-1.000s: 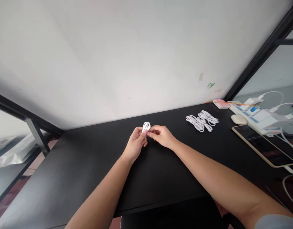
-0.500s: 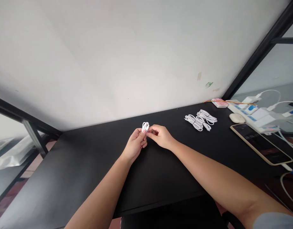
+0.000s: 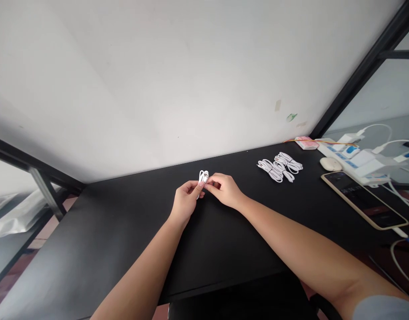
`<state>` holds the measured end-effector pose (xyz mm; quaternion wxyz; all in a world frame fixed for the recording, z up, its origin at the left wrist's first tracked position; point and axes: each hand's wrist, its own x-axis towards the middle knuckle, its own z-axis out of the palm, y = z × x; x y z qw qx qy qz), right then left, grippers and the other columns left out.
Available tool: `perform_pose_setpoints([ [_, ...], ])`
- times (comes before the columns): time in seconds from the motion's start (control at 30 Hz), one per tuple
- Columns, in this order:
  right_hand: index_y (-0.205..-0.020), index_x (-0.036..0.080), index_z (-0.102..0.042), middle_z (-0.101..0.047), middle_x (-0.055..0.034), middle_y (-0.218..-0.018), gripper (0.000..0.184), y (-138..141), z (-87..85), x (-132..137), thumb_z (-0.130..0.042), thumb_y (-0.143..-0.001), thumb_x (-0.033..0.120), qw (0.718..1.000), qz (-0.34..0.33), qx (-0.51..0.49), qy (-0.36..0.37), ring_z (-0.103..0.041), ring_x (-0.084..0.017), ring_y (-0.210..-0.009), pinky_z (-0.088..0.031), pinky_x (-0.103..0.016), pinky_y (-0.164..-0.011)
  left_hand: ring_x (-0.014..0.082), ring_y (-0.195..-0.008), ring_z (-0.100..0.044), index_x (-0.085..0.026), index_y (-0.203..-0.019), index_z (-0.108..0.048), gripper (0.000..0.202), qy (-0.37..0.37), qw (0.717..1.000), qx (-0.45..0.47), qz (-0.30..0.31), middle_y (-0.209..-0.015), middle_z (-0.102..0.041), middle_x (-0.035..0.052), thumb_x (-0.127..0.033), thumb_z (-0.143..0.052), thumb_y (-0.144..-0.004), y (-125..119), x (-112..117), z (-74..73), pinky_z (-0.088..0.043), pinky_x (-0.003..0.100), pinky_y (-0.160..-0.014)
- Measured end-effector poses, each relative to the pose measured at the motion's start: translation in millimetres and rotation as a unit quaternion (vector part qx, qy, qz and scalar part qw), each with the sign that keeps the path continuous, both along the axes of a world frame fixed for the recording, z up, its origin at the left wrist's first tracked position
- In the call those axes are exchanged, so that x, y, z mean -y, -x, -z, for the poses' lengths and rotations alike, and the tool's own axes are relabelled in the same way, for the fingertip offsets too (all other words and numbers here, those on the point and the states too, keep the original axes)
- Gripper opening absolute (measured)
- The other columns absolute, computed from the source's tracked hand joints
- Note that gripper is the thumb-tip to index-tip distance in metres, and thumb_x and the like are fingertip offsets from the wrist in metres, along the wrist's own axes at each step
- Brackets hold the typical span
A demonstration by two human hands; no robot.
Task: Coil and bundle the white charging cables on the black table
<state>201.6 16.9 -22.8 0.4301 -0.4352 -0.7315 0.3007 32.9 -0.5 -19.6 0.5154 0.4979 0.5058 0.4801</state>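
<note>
Setting: black desk (image 3: 224, 240) stood against a plain white wall (image 3: 178, 80), with black frame posts at both sides.
Left hand: the left hand (image 3: 184, 203) was raised just above the desk near its middle, fingers pinched narrow around the lower part of a small coiled white cable (image 3: 202, 178).
Right hand: the right hand (image 3: 224, 189) met the left from the other side — thumb and forefinger closed tight on the same coil, just beside the left fingertips.
Cable: it was held between the 2 hands, its loops standing upright above the fingers and clear of the desk surface.
Bundles: a cluster of coiled white cables (image 3: 280, 167) lay on the desk well to the right of the hands, touching one another — their count could not be told.
Far right: a phone (image 3: 364, 200) lay flat with its screen up, a white mouse (image 3: 330, 164) sat beyond it, and a white power strip (image 3: 361, 162) with plugs and white leads ran along the edge.
Back corner: a small pink box (image 3: 306, 143) rested by the wall.
</note>
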Motion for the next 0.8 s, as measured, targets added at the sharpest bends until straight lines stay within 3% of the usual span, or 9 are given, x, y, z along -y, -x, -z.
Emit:
perform_pose_setpoints([
  [0.27, -0.078, 0.02, -0.072, -0.062, 0.0005, -0.075, 0.01, -0.9, 1.3, 0.0, -0.07, -0.088, 0.024, 1.0, 0.008, 0.013, -0.006, -0.051, -0.009, -0.059, -0.041, -0.025, -0.06, 0.0126, -0.065, -0.058, -0.015, -0.09, -0.076, 0.039, -0.002, 1.0, -0.018, 0.02, -0.071, -0.067, 0.0041, -0.052, -0.076, -0.079, 5.3, -3.2, 2.9, -0.044, 0.025, -0.065],
  [0.53, -0.08, 0.02, -0.074, -0.064, 0.0005, -0.076, 0.009, -2.3, -0.9, 0.6, -0.072, -0.087, 0.025, 1.0, 0.008, 0.009, -0.004, -0.05, -0.009, -0.058, -0.04, -0.025, -0.059, 0.0118, -0.066, -0.061, -0.015, -0.09, -0.074, 0.037, 0.001, 0.999, 0.005, 0.032, -0.082, -0.071, 0.0059, -0.05, -0.077, -0.079, 5.5, -0.8, -1.0, -0.047, 0.026, -0.067],
  [0.8, -0.084, 0.022, -0.078, -0.066, 0.0, -0.077, 0.01, -5.5, -1.7, -1.0, -0.071, -0.089, 0.027, 0.999, -0.017, 0.015, -0.024, -0.051, -0.009, -0.059, -0.039, -0.025, -0.06, 0.0105, -0.063, -0.059, -0.015, -0.085, -0.074, 0.034, 0.009, 0.999, 0.014, 0.036, -0.076, -0.069, 0.0045, -0.049, -0.077, -0.08, 6.8, -1.6, 0.6, -0.046, 0.024, -0.064],
])
